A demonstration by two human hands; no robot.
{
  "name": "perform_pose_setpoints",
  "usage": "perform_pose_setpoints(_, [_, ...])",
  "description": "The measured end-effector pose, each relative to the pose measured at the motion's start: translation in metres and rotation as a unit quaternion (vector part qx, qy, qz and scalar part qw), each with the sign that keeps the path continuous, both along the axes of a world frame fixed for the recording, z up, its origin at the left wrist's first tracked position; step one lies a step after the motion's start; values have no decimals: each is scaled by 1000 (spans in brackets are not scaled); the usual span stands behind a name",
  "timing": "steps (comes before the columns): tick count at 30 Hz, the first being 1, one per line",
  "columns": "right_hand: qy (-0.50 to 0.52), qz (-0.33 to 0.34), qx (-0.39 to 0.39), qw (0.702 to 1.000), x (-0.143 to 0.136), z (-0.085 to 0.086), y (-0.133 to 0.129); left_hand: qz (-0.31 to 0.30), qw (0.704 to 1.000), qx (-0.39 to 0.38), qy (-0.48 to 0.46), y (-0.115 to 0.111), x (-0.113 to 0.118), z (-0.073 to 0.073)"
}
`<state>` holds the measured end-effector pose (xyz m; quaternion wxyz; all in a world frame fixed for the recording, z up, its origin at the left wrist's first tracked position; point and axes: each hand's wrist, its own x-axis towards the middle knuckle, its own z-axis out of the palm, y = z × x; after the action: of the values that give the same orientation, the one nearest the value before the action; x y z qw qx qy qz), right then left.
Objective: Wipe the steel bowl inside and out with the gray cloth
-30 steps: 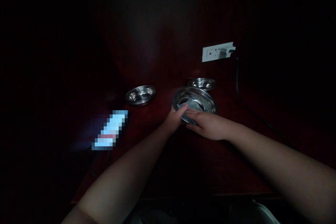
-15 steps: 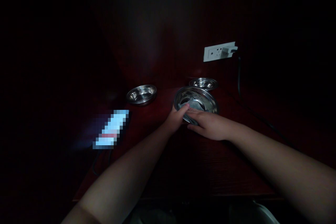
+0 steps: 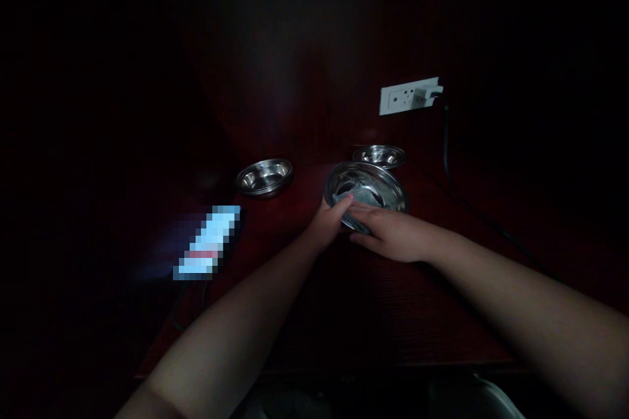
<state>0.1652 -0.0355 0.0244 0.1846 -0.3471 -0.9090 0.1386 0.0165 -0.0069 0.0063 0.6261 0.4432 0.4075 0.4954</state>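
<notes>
A shiny metal bowl (image 3: 388, 182) is tilted toward me above the dark red table. My left hand (image 3: 328, 221) grips its near left rim, thumb over the edge and the other fingers hidden beneath. A grey cloth (image 3: 361, 194) lies inside the bowl and hangs over the near rim. My right hand (image 3: 393, 232) is at the near side, its fingers pressed on the cloth at the rim, with the thumb apart below.
Another metal bowl (image 3: 265, 177) stands at the left, and a metal dish (image 3: 381, 156) sits behind the held bowl. A lit phone (image 3: 209, 242) is at the left. A wall socket (image 3: 409, 97) has a plug with a black cable (image 3: 447, 150) running down right.
</notes>
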Motion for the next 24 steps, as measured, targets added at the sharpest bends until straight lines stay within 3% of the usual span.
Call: perform_pose_setpoints(24, [-5, -2, 1, 1000, 0, 0, 0, -6, 1000, 9, -7, 2, 0, -2])
